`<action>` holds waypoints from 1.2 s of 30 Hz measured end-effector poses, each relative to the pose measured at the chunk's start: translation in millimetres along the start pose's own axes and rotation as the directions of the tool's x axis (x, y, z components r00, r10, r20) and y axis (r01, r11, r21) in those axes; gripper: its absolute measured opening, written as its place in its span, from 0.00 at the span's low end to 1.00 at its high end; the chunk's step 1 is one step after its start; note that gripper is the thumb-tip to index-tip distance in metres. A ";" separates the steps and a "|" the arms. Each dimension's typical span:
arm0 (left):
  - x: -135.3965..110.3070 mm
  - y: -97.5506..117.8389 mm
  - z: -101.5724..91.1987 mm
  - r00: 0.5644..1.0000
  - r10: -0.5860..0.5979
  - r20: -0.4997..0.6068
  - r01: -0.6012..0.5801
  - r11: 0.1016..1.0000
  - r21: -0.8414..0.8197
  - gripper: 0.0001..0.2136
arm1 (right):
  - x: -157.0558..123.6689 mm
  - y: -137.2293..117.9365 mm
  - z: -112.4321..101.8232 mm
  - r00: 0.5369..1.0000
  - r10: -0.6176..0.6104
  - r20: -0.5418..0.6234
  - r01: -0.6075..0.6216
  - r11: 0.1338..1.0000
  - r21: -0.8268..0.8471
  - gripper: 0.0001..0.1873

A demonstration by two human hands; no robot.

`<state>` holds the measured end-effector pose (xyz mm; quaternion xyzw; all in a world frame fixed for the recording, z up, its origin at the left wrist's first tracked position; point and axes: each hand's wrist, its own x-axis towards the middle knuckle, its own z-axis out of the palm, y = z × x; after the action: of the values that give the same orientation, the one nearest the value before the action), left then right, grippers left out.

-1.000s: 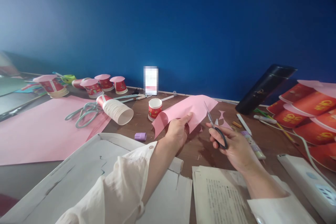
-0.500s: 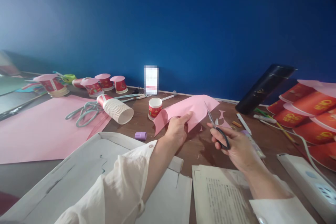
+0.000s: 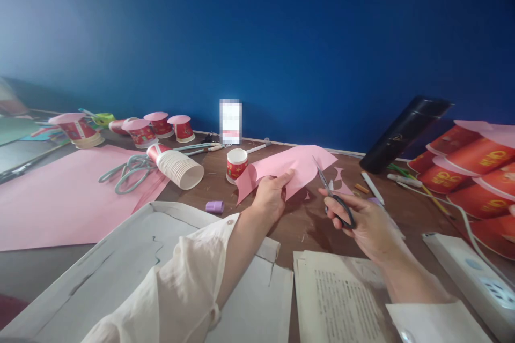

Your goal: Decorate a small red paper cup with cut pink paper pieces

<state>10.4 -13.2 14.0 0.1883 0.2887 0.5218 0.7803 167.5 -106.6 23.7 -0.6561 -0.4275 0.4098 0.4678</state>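
My left hand (image 3: 270, 197) grips a curved piece of pink paper (image 3: 277, 165), thumb on top and the other fingers hidden beneath. In my right hand (image 3: 362, 220) is a pair of scissors (image 3: 340, 209) with black handles, fingers through the loops. Its blades lie at the paper's right part, pointing up and left. Small pink scraps (image 3: 343, 187) rest on the table just right of the paper. A red paper cup (image 3: 237, 166) with a white rim stands upright at the paper's left end.
A stack of paper cups (image 3: 181, 170) lies on its side by a large pink sheet (image 3: 72, 193). Several red cups with pink discs (image 3: 182, 128) stand behind. A black bottle (image 3: 404, 134) leans at the wall. Right sit stacked red cups (image 3: 478, 155) and a power strip (image 3: 469, 262).
My right hand and the scissors have shifted very slightly right. The left hand and pink paper hold nearly the same place; the whole view has drifted a little.
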 end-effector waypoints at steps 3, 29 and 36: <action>1.7 -1.1 0.4 1.000 0.011 -0.021 -0.011 1.000 -0.013 0.11 | 0.0 0.3 -1.1 1.000 0.001 0.006 -0.001 1.000 0.011 0.31; 3.2 1.9 -4.1 0.993 -0.046 -0.105 0.044 0.999 -0.027 0.07 | -9.7 -5.8 -9.9 0.996 0.038 0.082 -0.033 0.998 -0.061 0.30; 5.6 -0.1 -4.1 0.995 0.010 -0.102 -0.018 0.997 -0.075 0.08 | -10.5 -4.3 -13.2 0.994 0.047 0.098 -0.042 0.998 -0.053 0.29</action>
<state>9.4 -8.1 9.4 0.1341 0.3066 0.5466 0.7676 176.0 -119.1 32.3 -0.6558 -0.4459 0.4414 0.4199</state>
